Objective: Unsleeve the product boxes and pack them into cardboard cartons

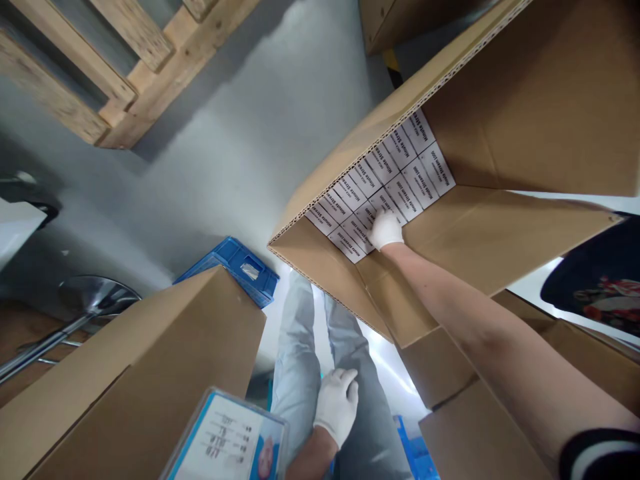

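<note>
My right hand (386, 229), in a white glove, reaches down into a large open cardboard box (445, 233). Its fingers touch the tops of small white boxes (411, 187) printed "Minute Stream 1000", which stand in tight rows at the bottom. Thumb and fingers look a little apart; their tips are partly hidden, and no box is seen lifted above the others. My left hand (337, 405), also gloved in white, hovers in front of my legs. Its fingers are loosely bent and apart, with nothing in them.
Another tall cardboard box (165, 360) stands at my left, beside a blue crate (240, 267). A wooden pallet (150, 87) lies at upper left, near a metal stool (95, 300). My badge (225, 437) hangs in front. More cardboard (480, 427) is at lower right.
</note>
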The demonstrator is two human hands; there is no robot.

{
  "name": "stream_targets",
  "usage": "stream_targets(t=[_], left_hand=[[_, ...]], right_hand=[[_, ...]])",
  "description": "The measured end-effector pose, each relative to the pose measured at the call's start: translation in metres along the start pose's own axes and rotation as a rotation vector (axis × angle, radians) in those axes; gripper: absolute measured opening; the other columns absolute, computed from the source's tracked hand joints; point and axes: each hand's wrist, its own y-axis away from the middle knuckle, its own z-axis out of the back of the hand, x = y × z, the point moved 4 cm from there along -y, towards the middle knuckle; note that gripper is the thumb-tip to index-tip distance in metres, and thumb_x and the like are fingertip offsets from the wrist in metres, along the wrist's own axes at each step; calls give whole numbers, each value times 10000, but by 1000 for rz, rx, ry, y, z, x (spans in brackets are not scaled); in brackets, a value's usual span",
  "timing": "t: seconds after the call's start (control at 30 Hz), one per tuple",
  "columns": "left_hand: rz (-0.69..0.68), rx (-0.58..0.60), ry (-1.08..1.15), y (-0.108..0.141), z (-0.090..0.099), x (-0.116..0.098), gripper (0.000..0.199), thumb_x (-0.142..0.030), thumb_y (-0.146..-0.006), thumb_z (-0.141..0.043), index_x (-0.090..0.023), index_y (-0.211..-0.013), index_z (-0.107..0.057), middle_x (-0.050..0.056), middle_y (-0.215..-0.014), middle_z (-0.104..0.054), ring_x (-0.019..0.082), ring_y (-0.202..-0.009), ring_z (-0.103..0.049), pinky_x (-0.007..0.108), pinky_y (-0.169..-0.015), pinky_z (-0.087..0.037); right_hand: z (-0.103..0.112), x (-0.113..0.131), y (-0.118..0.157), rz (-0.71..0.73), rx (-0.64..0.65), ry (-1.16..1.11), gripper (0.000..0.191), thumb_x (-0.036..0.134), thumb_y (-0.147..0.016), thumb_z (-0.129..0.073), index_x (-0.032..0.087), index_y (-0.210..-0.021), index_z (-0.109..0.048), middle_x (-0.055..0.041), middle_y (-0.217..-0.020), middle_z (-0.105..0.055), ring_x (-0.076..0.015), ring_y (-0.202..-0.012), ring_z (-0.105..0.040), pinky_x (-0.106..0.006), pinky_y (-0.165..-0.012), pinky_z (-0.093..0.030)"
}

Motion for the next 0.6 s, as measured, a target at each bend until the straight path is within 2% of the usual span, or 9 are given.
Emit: stream_targets(t=[0.1,0.2,0.3,0.43,0.5,0.53,0.6], left_hand=[[-9,32,-31,0,10,-13,348,-201,-934,-508,-226,-1162,-771,121,-1089,-747,312,-1068,-684,494,-1011,-542],[-75,89,-39,2,36,-48,339,-226,-964,-500,-272,-1177,-760,98,-1114,-746,311,-1077,-677,495,-1008,-541],[-206,81,-43,10,81,-103,347,-258,-999,-477,-344,-1213,-736,68,-1100,-746,294,-1048,-669,481,-973,-548],[-329,18,-117,9,155,-188,361,-315,-1025,-441,-394,-1216,-737,70,-1013,-748,284,-942,-671,466,-878,-559],[-396,-5,-245,-17,189,-227,337,-342,-1028,-451,-381,-1177,-751,61,-1006,-748,281,-947,-674,461,-874,-555],[-433,18,-334,-40,202,-244,323,-349,-1028,-458,-347,-1151,-757,60,-1003,-746,280,-949,-676,460,-885,-551],[-448,47,-543,-106,221,-267,308,-323,-1013,-479,-252,-998,-779,69,-903,-723,280,-908,-680,461,-875,-541]], right_hand=[[2,5,-3,-35,-4,4,563,224,-777,-751,35,-1247,-506,-246,-1189,-590,-338,-1080,-591,-395,-882,-483],[5,9,-2,-50,-11,3,580,184,-743,-754,53,-1248,-499,-237,-1165,-600,-338,-1061,-597,-394,-866,-491],[8,12,1,-47,-19,-9,600,208,-746,-760,68,-1262,-487,-244,-1187,-589,-348,-1072,-587,-407,-868,-493],[10,12,4,-41,-13,-41,615,238,-758,-774,58,-1269,-483,-261,-1178,-585,-364,-1072,-584,-434,-875,-495],[9,10,3,-35,-8,-60,599,227,-772,-765,50,-1272,-487,-272,-1183,-582,-367,-1077,-585,-431,-875,-496],[9,8,3,-30,-2,-70,574,210,-784,-751,47,-1271,-492,-276,-1184,-582,-362,-1071,-590,-425,-870,-497],[8,4,2,-10,10,-89,497,173,-822,-700,48,-1265,-510,-274,-1185,-585,-347,-1044,-604,-416,-860,-497]])
